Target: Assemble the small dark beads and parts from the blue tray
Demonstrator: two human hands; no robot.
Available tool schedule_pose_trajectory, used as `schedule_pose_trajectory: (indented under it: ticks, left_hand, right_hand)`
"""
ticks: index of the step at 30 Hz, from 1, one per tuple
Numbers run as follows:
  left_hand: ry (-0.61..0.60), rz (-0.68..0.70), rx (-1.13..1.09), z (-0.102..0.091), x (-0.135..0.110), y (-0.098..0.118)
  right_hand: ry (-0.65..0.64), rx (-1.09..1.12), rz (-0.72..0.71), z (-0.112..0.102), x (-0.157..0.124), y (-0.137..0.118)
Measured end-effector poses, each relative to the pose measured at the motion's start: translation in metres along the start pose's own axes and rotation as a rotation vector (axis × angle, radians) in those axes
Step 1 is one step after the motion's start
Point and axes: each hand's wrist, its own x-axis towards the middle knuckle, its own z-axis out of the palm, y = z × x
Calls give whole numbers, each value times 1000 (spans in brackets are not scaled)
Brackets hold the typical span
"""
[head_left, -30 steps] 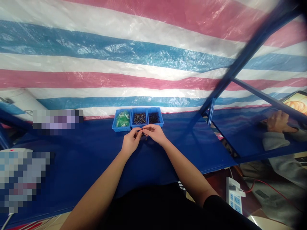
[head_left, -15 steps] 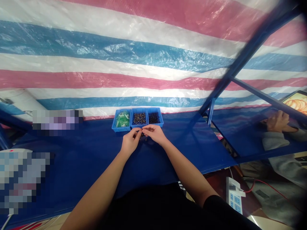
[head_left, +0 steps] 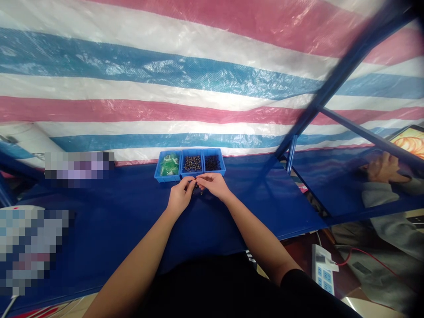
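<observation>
My left hand [head_left: 180, 193] and my right hand [head_left: 214, 184] meet fingertip to fingertip just in front of three blue bins. Both are closed in a pinch; whatever is between the fingers is too small to make out. Below the fingertips a few small dark metal parts [head_left: 202, 193] lie on the blue tabletop [head_left: 132, 221]. The left bin [head_left: 168, 179] holds green and clear small plastic bags [head_left: 170, 164]. Brassy, screw-like pieces [head_left: 192, 163] fill the middle bin, and small black pieces [head_left: 212, 163] the right one.
A striped plastic sheet [head_left: 165, 110] hangs behind the table. A blue metal frame post [head_left: 318, 101] slants up at the right. Beyond it are another person's hands [head_left: 384, 168] and grey sleeve. A white power strip [head_left: 324, 271] sits below at lower right. Blurred-out items lie at the left.
My hands stay nearly in place, with only a slight shift of the fingers. The other person's hands have moved a little.
</observation>
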Motion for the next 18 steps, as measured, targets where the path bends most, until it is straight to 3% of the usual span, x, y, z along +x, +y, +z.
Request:
schedule_pose_trajectory:
  ticks: [10, 18]
  left_hand:
    - [-9, -41, -53, 0, -1, 3]
    - [40, 3, 6, 2, -2, 2]
  right_hand:
    - [-5, 20, -6, 1, -1, 0]
    - [-4, 44, 3, 1, -1, -3]
